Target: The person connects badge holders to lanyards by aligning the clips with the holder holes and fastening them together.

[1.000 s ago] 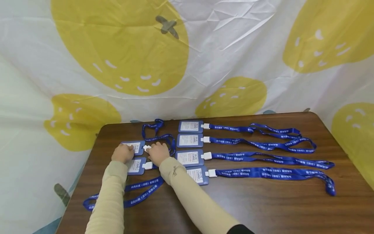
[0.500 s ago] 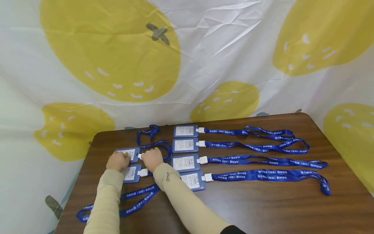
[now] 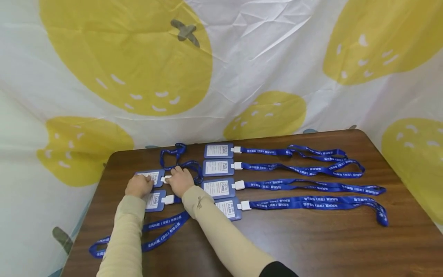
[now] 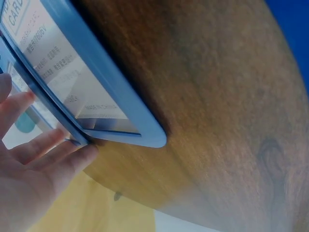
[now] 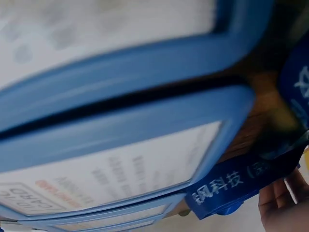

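Observation:
Blue ID badge holders with blue lanyards lie on the brown table. In the head view my left hand [image 3: 139,185] grips the outer end of the upper-left badge [image 3: 155,176], thumb on its face. The left wrist view has those fingers [image 4: 77,159] along its edge, beside the lower-left badge [image 4: 58,58]. At the badge's right end my right hand [image 3: 181,182] pinches the white clip [image 3: 167,179], its fingertips partly covering it. That badge's lanyard [image 3: 173,151] loops up behind the hand. Beneath the right wrist runs the lower-left badge's lanyard [image 3: 167,229], bent back leftward.
To the right, a column of several badges [image 3: 217,167] lies with lanyards [image 3: 304,186] stretched rightward. The lowest badge [image 3: 230,209] is partly covered by the right sleeve. A white curtain [image 3: 242,77] with yellow fruit print hangs behind the table's back edge.
The head view has shifted, moving everything leftward in it. The white clip, tilted and partly apart from the badge before, now lies straighter with it. Both hands stay at the upper-left badge.

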The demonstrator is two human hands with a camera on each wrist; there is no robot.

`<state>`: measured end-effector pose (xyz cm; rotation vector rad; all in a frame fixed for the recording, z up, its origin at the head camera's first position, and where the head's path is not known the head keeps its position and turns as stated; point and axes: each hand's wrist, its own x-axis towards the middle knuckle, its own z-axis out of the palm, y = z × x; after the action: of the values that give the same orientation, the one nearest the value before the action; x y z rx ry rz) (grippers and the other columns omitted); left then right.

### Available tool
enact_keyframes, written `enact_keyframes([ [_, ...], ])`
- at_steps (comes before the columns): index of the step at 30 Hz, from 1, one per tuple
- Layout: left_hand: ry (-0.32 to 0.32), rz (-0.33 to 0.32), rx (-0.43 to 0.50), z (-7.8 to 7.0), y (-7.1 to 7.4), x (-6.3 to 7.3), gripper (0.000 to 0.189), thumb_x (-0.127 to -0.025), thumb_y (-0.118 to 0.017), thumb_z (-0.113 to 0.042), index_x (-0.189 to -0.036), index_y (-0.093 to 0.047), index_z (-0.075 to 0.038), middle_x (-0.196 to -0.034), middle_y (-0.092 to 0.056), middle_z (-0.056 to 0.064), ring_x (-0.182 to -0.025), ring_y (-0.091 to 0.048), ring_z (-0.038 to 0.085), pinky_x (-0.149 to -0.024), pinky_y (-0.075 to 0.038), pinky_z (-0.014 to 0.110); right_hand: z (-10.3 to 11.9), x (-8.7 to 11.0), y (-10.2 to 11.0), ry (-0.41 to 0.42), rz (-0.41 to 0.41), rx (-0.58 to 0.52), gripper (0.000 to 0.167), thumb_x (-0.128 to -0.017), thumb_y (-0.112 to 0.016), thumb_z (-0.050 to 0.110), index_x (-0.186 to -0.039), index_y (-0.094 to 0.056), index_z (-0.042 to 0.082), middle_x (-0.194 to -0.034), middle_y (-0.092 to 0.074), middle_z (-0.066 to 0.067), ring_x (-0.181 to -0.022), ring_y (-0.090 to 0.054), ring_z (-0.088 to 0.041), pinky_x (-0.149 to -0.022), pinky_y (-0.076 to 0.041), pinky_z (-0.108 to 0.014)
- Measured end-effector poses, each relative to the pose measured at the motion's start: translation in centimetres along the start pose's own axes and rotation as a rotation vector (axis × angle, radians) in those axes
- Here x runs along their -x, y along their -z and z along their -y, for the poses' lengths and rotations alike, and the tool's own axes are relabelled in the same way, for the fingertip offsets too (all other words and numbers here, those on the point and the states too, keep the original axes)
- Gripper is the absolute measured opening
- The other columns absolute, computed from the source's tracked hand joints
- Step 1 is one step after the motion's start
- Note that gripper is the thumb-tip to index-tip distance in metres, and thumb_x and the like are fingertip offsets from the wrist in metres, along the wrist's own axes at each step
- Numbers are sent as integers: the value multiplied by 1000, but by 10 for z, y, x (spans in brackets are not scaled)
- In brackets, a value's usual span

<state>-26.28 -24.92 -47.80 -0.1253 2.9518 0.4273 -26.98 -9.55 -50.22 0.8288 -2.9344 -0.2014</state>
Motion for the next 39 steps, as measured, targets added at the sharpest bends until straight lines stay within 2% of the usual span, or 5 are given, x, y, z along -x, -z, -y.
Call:
enact_keyframes([
  [4, 14, -12, 7, 2, -2, -2, 43, -89, -45, -21, -110, -55, 15, -109, -50, 38, -95, -50, 53, -78, -43, 56, -2, -1, 0, 31, 0, -15, 34, -91, -42, 32, -120, -57, 40, -107, -55, 7, -96, -47, -10, -77, -41, -23],
  [10, -40, -53, 39, 7, -5, -4, 36, -86, -51, -17, -109, -59, 9, -104, -47, 42, -93, -45, 58, -83, -38, 58, -1, 0, 3, 81, -4, -61, 30, -93, -44, 25, -117, -62, 29, -108, -57, 5, -96, -52, -12, -78, -45, -23],
  [14, -67, -64, 21, 12, -3, -6, 33, -82, -60, -15, -108, -61, 6, -105, -50, 39, -94, -44, 53, -82, -34, 56, 0, 1, 5, 98, 41, -76, 33, -93, -47, 24, -124, -57, 28, -114, -54, 5, -100, -49, -12, -80, -45, -22],
  [22, 4, -42, 53, 9, 1, -5, 37, -82, -64, -20, -112, -60, 2, -113, -52, 33, -95, -47, 53, -81, -37, 55, -1, 1, -5, 118, 108, -40, 43, -95, -43, 26, -138, -39, 26, -130, -42, 8, -113, -39, -11, -87, -39, -23],
  [39, 33, -9, 83, 8, 3, -5, 38, -81, -63, -21, -114, -60, -1, -116, -48, 37, -97, -42, 50, -77, -39, 53, 0, 3, -2, 65, 203, -83, 46, -97, -35, 34, -142, -28, 30, -129, -37, 11, -114, -33, -9, -89, -34, -24],
])
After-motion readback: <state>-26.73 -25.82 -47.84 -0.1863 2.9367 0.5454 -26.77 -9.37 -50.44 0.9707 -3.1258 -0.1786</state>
